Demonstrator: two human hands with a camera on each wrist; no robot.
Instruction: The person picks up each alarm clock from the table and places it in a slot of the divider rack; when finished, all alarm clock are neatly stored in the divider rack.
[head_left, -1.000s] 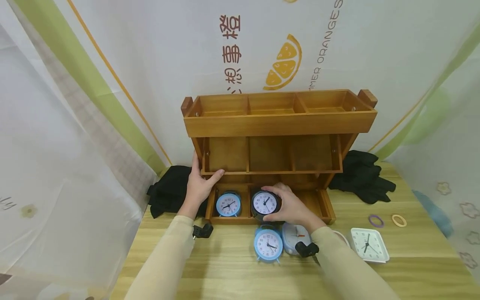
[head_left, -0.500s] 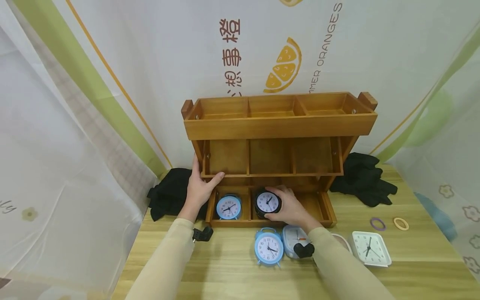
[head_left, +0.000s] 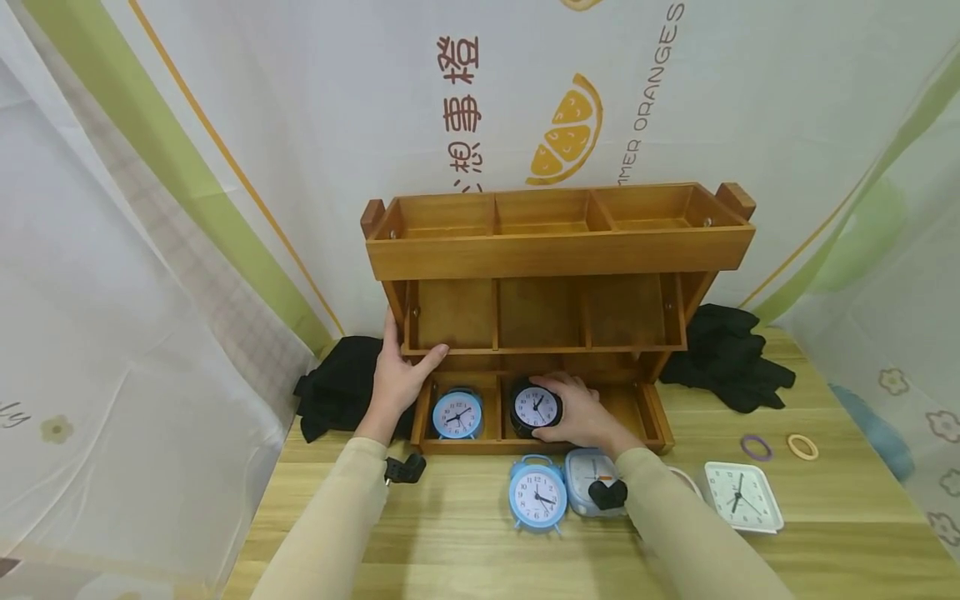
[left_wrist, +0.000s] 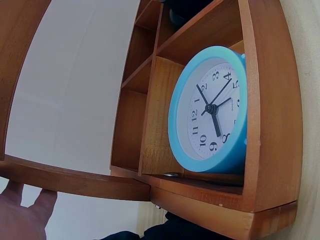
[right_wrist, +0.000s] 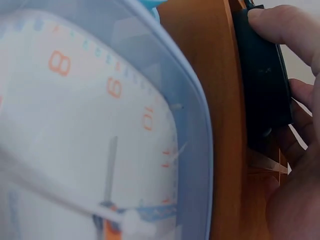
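A black round alarm clock (head_left: 536, 407) stands in the middle bottom compartment of a tiered wooden box (head_left: 558, 254). My right hand (head_left: 577, 410) holds that clock by its right side, thumb low and fingers at the top. The right wrist view shows its dark side (right_wrist: 265, 70) between the thumb and fingers. My left hand (head_left: 397, 379) rests at the box's left side, fingers straight up along it and thumb near the middle tray's lower edge. Beside it, a blue round alarm clock (head_left: 457, 414) sits in the left bottom compartment; it fills much of the left wrist view.
Before the box stand a light-blue twin-bell alarm clock (head_left: 537, 496) and a pale blue squarish clock (head_left: 590, 477). A white square clock (head_left: 742, 497) lies right, near a purple ring (head_left: 756, 447) and a beige ring (head_left: 802, 447). Black cloths (head_left: 337, 387) flank the box.
The black clock has shifted slightly right in the middle compartment with my right hand on it. My left hand has stayed at the box's left side.
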